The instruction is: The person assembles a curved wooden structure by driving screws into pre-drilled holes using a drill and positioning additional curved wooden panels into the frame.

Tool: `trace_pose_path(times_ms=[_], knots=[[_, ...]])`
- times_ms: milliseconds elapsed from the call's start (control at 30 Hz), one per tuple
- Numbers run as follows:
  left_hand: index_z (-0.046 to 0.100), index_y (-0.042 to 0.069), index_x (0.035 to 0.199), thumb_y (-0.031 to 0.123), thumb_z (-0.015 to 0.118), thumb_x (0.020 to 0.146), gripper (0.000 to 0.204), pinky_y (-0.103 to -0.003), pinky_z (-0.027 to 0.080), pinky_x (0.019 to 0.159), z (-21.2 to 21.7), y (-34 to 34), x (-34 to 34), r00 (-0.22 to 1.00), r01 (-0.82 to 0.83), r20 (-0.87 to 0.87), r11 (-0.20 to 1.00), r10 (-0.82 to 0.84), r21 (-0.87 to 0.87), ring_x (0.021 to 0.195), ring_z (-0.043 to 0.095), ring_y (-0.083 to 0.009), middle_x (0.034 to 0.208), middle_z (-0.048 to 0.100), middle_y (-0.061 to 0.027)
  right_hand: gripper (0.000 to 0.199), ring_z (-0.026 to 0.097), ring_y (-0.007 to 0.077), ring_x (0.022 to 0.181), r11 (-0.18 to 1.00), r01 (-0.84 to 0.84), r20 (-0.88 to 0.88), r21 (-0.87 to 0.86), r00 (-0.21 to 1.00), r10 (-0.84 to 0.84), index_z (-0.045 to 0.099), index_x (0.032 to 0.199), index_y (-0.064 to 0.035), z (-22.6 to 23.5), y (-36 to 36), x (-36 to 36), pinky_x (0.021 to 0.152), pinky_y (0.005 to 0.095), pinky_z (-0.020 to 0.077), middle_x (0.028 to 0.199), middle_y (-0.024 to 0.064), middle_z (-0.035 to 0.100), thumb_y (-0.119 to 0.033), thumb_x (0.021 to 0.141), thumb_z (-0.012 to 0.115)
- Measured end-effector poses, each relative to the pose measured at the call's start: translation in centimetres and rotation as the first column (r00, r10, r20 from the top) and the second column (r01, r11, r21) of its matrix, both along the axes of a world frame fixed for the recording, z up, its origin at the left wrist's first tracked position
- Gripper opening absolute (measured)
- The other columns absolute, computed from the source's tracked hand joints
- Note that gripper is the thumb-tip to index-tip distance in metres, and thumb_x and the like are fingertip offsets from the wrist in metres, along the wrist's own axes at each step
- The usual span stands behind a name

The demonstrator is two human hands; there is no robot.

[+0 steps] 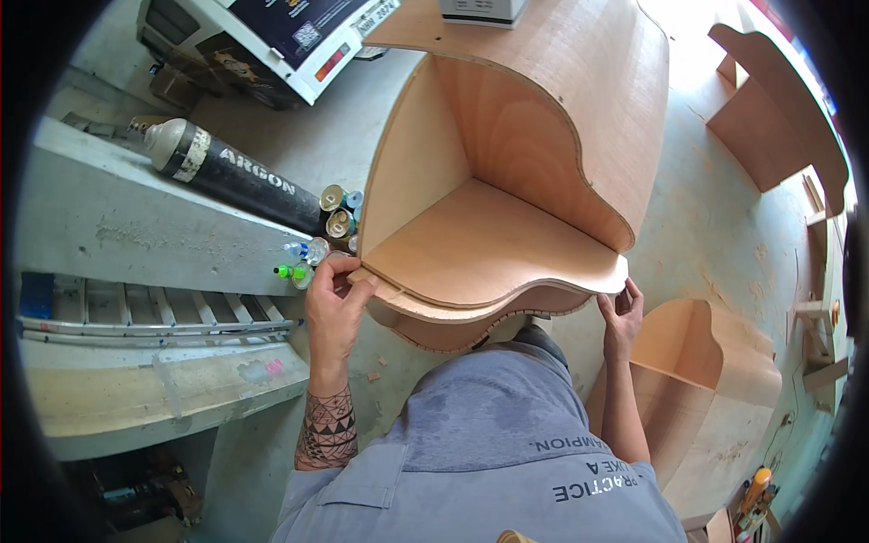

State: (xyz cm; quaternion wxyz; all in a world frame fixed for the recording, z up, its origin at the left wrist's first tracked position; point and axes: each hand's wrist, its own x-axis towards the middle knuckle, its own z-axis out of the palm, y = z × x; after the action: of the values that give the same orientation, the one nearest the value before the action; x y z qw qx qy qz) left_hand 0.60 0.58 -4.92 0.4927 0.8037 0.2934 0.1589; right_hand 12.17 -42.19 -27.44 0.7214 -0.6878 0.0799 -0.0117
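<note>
A large plywood cabinet point(471, 231) with wavy cut edges stands open in front of me. Along its near lower edge lies a curved plywood piece point(425, 306), close against the rim. At the left corner, my left hand point(337, 303) pinches the end of this piece between thumb and fingers. My right hand point(623, 312) grips the right end, its thumb underneath and fingertips at the edge. Below it, a curved wooden part point(453, 337) with a row of small notches along its rim shows partly; my body hides what lies lower.
At left, a black gas cylinder point(240, 181) lies along a concrete ledge, with cans point(339, 223), plastic bottles point(294, 271) and a ladder point(163, 308) nearby. A white vehicle point(281, 54) stands behind. Other plywood units point(706, 380) stand at right. A white box point(484, 11) rests on the cabinet.
</note>
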Motion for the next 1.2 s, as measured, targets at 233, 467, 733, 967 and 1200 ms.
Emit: trace_pose_path(times_ms=[233,467,733,967,1200], knots=[[0.067,-0.002,0.116,0.017,0.079,0.091,0.034,-0.038,0.054,0.09,-0.9,-0.7,-0.2,1.0,-0.022,-0.015,0.973,0.026,0.229,0.101,0.067,-0.023,0.112,0.07,-0.0133,0.09,0.038,0.0326,0.151,0.996,-0.002,-0.037,-0.086,0.999,-0.001,0.029,0.157,-0.0004,0.5,1.1,-0.4,0.127,0.046,0.0291,0.157,0.0211,0.041,-0.022,0.09,0.086],[0.063,-0.004,0.119,0.017,0.075,0.098,0.033,-0.034,0.054,0.09,-1.3,-0.6,-0.4,1.0,-0.026,-0.004,0.978,0.027,0.205,0.105,0.061,-0.0191,0.112,0.065,-0.0105,0.098,0.046,0.0335,0.146,0.994,0.088,-0.051,0.069,0.995,-0.084,0.025,0.16,0.0005,-1.0,3.1,-1.2,0.119,0.0436,0.0441,0.164,0.0194,0.033,-0.028,0.09,0.087],[0.065,-0.005,0.121,0.021,0.075,0.098,0.036,-0.038,0.051,0.098,-1.0,-0.9,-0.6,1.0,0.002,-0.015,0.957,0.003,0.291,0.116,0.06,-0.0244,0.126,0.061,-0.0138,0.112,0.046,0.0385,0.146,0.993,0.076,-0.018,-0.092,0.997,-0.078,0.024,0.162,0.0015,0.3,2.3,-0.7,0.12,0.0481,0.0425,0.166,0.0237,0.03,-0.049,0.085,0.087],[0.066,-0.003,0.124,0.021,0.076,0.093,0.04,-0.045,0.042,0.109,3.4,-2.2,2.0,0.972,0.19,-0.029,0.707,-0.233,0.681,0.122,0.056,-0.0347,0.129,0.058,-0.017,0.097,0.046,0.0376,0.147,0.925,0.204,0.213,-0.319,0.967,-0.14,0.047,0.144,0.0022,-0.8,2.1,1.9,0.121,0.0488,0.0389,0.157,0.0272,0.046,-0.058,0.08,0.087],[0.065,0.0,0.119,0.005,0.08,0.082,0.04,-0.043,0.046,0.105,6.7,-0.7,5.1,0.901,0.419,-0.151,0.727,-0.406,0.544,0.123,0.053,-0.0378,0.117,0.059,-0.017,0.066,0.055,0.0332,0.137,0.955,0.215,0.342,-0.204,0.93,-0.137,0.065,0.126,-0.0028,-2.9,0.8,2.6,0.115,0.0435,0.0472,0.142,0.0229,0.057,-0.038,0.078,0.094]])
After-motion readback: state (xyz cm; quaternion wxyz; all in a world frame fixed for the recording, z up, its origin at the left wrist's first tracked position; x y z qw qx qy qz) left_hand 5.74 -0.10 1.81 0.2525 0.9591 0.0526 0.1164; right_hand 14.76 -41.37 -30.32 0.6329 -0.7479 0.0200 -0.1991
